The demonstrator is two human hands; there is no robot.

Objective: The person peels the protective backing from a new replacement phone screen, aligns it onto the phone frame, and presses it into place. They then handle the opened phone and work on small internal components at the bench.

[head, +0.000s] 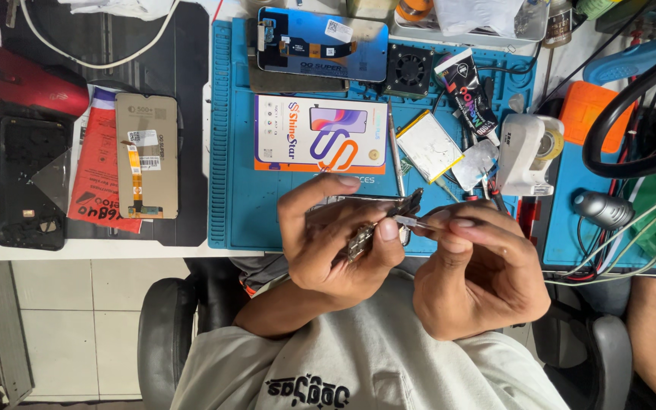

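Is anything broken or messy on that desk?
Yes. The black phone frame at the desk's left edge lies opened and gutted. A bare battery sits loose on the blue mat. The left hand holds a small circuit board; the right hand holds tweezers.

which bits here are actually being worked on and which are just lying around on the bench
In hand:
- left hand gripping a small circuit board
- right hand pinching tweezers at the board

Lying about:
- white phone box on the blue mat
- display panel at the mat's far edge
- tan screen back
- black phone frame
- small fan
- red mouse
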